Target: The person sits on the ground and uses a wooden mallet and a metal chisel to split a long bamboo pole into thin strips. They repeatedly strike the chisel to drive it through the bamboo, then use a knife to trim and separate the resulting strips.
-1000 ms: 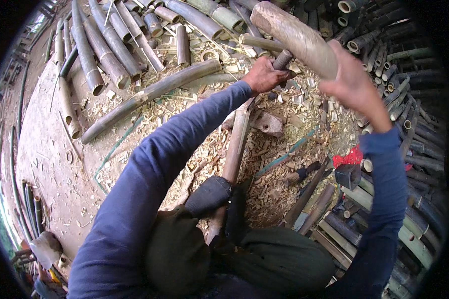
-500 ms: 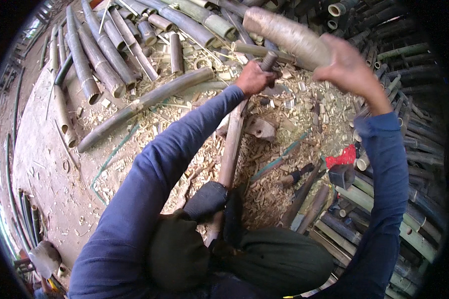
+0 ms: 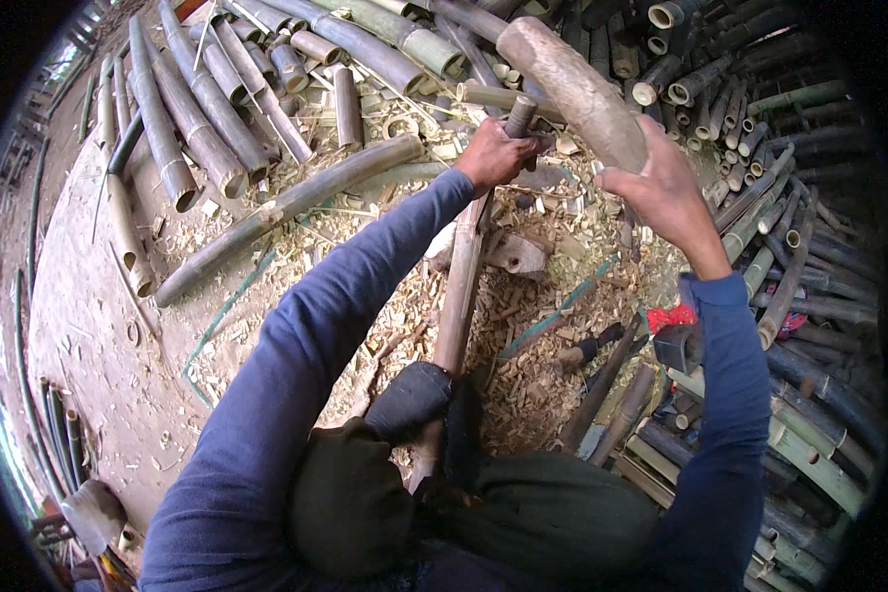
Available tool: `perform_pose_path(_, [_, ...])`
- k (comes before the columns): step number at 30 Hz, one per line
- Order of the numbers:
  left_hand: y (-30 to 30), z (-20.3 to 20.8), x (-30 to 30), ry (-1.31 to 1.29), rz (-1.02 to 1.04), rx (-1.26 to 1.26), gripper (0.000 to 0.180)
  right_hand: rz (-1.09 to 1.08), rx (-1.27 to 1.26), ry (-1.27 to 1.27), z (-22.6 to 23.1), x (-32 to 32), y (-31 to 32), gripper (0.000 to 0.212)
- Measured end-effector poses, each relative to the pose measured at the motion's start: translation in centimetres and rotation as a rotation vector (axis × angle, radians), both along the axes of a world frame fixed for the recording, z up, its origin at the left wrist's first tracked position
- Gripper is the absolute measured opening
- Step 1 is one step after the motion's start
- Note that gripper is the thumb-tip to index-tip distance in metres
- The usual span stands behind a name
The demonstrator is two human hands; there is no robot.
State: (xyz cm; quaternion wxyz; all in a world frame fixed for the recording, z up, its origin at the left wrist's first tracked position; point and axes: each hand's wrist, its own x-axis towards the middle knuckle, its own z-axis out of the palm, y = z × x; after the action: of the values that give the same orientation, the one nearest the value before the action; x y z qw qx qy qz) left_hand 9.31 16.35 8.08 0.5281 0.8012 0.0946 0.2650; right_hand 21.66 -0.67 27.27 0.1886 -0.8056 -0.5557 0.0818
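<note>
A worker's left hand (image 3: pixel 498 156) grips a handle (image 3: pixel 519 115) atop a bamboo strip (image 3: pixel 461 286) at centre, while the right hand (image 3: pixel 661 192) clasps a thick wooden club (image 3: pixel 572 89), raised above shavings-covered floor (image 3: pixel 99 345).

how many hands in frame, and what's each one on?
2. The left hand grips a dark tool handle at the top of an upright bamboo pole. The right hand holds a thick wooden club raised above it. No other hands show.

head-worn fisheye, steeply downward, close
</note>
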Motion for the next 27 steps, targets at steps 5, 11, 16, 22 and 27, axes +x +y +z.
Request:
perform_pose_path(5, [-2.0, 0.1, -2.0, -0.025, 0.208, -0.54, 0.017, -0.165, 0.254, 0.377, 0.8, -4.0, -5.6, 0.081])
perform_pose_path(11, [-4.5, 6.9, -6.2, -0.228, 0.403, -0.527, 0.024, -0.472, 0.622, 0.953, -3.0, -7.0, -15.7, 0.075])
perform_pose_path(16, [-0.6, 8.8, 0.2, 0.041, 0.052, -0.705, 0.02, -0.635, 0.583, 0.999, -6.8, -7.8, -16.2, 0.068])
perform_pose_path(22, [-4.4, 4.2, 5.7, 0.345, -0.329, -0.61, 0.028, -0.618, 0.624, 0.973, -5.8, -8.8, -15.1, 0.068])
perform_pose_path(27, [-4.1, 2.7, 6.3, 0.381, -0.385, -0.672, 0.031, -0.607, 0.636, 1.019, -6.3, -8.4, -15.8, 0.07])
